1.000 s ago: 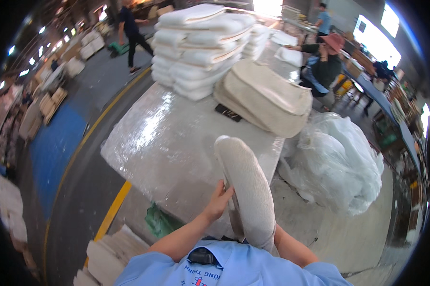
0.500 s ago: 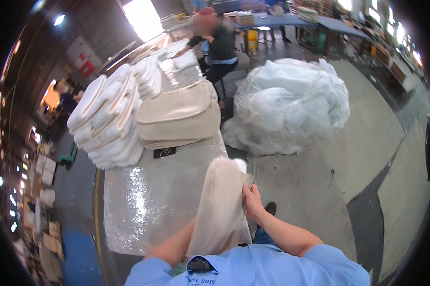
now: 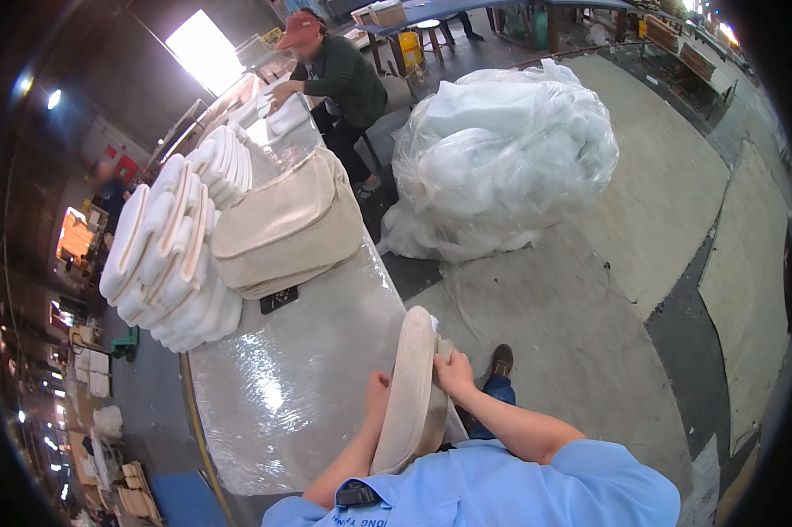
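Both hands are clamping 1 beige cushion cover [image 3: 411, 391] standing on edge over the bench's [image 3: 299, 369] near right corner: the left hand [image 3: 378, 393] is pressing its left face, and the right hand [image 3: 454, 373] is curling fingers over its right edge.

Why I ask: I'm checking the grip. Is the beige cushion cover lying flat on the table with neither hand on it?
No: the left hand and right hand grip the beige cushion cover on edge.

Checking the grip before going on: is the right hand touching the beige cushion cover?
Touching. The head view shows the right hand pressed against the edge of the beige cushion cover, fingers wrapped onto the fabric with no gap.
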The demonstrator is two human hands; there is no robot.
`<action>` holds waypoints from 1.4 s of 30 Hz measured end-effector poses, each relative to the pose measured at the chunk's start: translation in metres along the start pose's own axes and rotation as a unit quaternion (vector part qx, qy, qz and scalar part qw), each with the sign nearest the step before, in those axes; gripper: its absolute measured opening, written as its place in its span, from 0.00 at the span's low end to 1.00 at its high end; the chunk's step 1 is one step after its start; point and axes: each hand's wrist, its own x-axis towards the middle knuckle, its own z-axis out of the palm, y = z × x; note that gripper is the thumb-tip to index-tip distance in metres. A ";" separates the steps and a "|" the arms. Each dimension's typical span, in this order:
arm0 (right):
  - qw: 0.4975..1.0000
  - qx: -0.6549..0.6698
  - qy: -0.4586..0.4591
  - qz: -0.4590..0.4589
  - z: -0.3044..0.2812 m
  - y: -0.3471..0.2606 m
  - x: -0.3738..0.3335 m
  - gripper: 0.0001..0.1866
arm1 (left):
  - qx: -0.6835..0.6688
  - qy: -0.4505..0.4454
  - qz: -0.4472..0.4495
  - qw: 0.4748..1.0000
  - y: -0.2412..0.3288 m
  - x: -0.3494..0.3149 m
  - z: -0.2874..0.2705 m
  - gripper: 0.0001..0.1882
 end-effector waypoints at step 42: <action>0.871 0.362 -0.191 0.272 0.010 0.081 0.035 0.20 | 0.034 -0.002 0.016 0.999 0.079 0.091 0.075 0.20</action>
